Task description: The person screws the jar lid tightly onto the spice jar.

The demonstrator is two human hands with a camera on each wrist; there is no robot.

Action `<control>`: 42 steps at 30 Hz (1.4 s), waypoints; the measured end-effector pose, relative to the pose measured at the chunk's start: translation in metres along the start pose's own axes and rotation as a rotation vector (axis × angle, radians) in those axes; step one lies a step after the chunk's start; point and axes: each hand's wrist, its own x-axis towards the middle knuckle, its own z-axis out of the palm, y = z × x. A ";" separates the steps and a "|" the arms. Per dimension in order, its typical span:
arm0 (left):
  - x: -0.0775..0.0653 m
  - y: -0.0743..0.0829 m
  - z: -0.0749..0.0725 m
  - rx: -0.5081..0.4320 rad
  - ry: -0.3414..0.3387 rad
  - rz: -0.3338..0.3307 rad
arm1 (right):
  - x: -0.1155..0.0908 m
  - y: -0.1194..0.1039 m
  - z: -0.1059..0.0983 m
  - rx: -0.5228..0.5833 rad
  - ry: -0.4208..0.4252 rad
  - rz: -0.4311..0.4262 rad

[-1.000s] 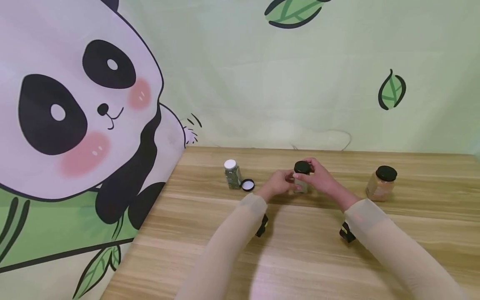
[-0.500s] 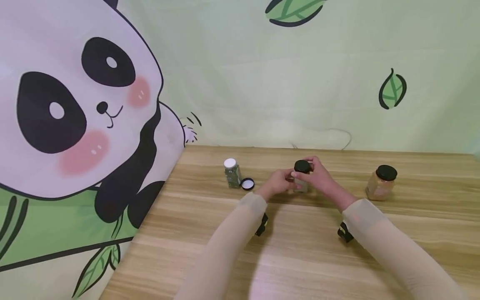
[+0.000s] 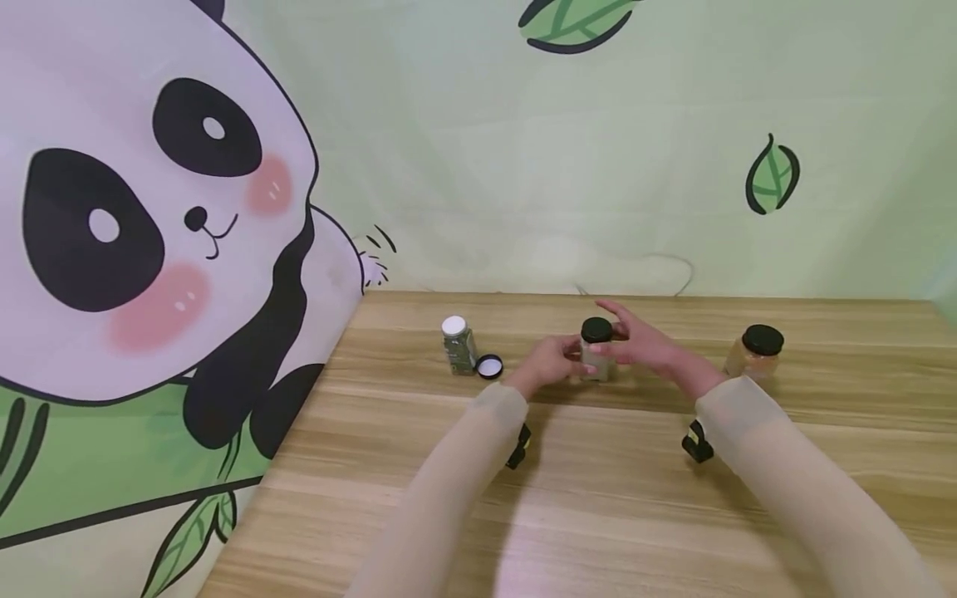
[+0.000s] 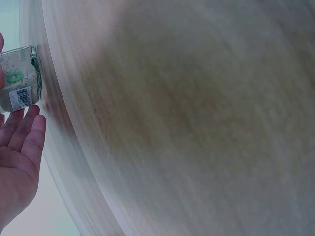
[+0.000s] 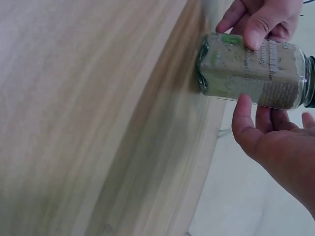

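A glass spice jar (image 3: 596,367) of greyish powder, topped by a dark lid (image 3: 596,330), stands upright at the middle back of the table. My left hand (image 3: 552,363) grips it from the left; in the right wrist view the left thumb (image 5: 256,33) lies across the label of the jar (image 5: 241,71). On the other side, my right hand (image 3: 645,342) is spread, its index finger raised away from the lid. Its thumb is right at the jar's body in the head view. In the left wrist view only the lower part of the jar (image 4: 20,81) shows.
At left, a jar of green herbs (image 3: 459,350) with a white top stands beside a loose black lid (image 3: 489,366), its white inside upward. A black-lidded jar of orange contents (image 3: 750,362) stands at right, partly behind the right sleeve. A panda-print cloth (image 3: 478,166) hangs behind the table (image 3: 598,515).
My right hand's fingers have loosened and lifted away from the jar's lid, and the right forearm has shifted slightly. My left hand keeps its hold on the jar.
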 end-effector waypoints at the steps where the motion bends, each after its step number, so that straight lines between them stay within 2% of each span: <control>1: 0.000 0.000 0.000 0.004 0.002 0.001 | 0.000 -0.001 -0.001 -0.010 -0.011 0.001; 7: 0.001 0.000 0.000 0.027 0.009 0.001 | -0.001 -0.007 -0.005 -0.053 -0.060 -0.002; 11: -0.001 0.001 0.001 0.037 0.012 -0.009 | -0.001 -0.006 -0.003 -0.054 -0.053 -0.004; 19: 0.002 0.001 0.001 0.003 -0.001 0.015 | -0.004 -0.006 0.003 -0.081 0.039 -0.030; 29: 0.002 -0.001 0.000 -0.009 -0.005 0.006 | -0.001 -0.005 0.011 -0.147 0.163 -0.036; 42: 0.002 -0.003 0.001 -0.026 -0.012 0.008 | 0.001 -0.004 0.018 -0.160 0.238 -0.023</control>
